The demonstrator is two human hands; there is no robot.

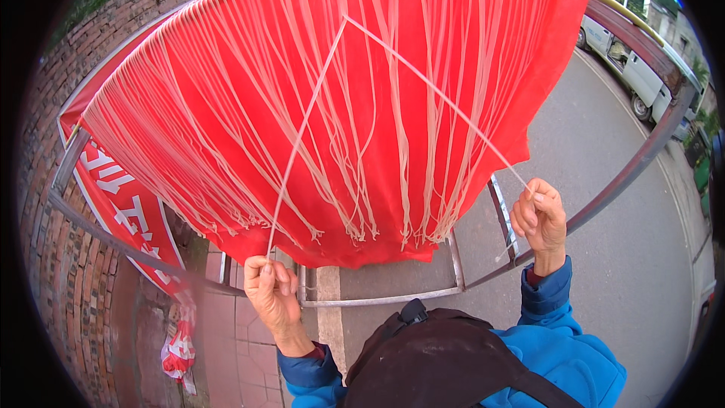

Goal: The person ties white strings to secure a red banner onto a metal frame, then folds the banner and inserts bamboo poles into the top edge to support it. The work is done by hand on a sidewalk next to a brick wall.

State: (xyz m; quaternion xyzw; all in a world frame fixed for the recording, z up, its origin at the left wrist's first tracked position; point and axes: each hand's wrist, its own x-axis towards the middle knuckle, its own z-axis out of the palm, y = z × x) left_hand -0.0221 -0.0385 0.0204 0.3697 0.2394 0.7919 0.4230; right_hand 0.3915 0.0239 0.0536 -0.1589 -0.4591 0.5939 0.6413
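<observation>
My left hand pinches one end of a thin white string at the near edge of a red cloth. The other length of that string is pinched in my right hand, farther right and a little higher. Both lengths run taut to a single point high on the cloth, forming an upside-down V. A loose tail of string hangs below my right hand. Many other pale strings hang in rows from the far bar over the cloth, some with knotted ends. How the string is fastened at the peak is too small to make out.
A metal frame supports the cloth and curves round both sides. A red banner hangs on the left by a brick wall. On the right are a road and a white van. A dark bag lies against my body.
</observation>
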